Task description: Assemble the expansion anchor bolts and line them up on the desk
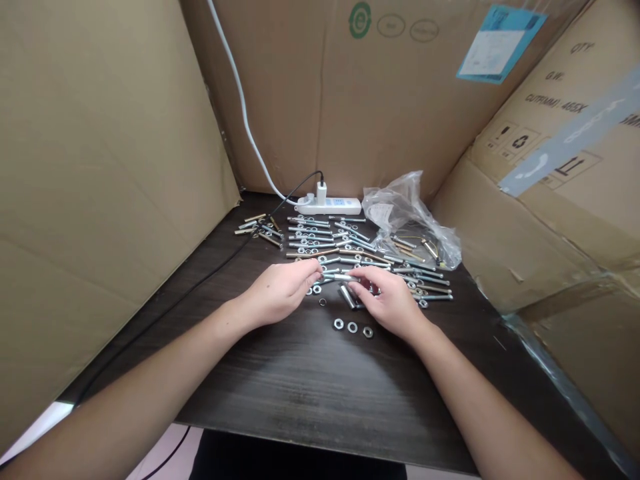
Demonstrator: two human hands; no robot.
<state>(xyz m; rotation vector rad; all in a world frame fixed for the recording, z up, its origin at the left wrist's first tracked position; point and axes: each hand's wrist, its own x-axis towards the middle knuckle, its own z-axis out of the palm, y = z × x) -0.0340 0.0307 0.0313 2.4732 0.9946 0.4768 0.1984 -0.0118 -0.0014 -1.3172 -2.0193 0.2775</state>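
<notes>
Just in front of the rows of metal parts, my left hand (283,290) is closed, its fingertips pinched at the left end of a thin bolt (329,274). My right hand (393,299) pinches a silvery metal sleeve (342,277) between thumb and fingers, in line with that bolt. Whether the two are joined is hard to make out. Below the right fingertips lies a loose grey sleeve (347,297). Closer to me are a hex nut (339,324), a flat washer (353,327) and another nut-like ring (368,332). A thin ring (323,302) lies between the hands.
Several bolts (310,238) with nuts and washers are laid in rows behind my hands. A loose pile of sleeves (257,230) is at left. Farther back are a white power strip (340,206) and a clear plastic bag (415,220). Cardboard (325,100) walls enclose the dark table (300,380).
</notes>
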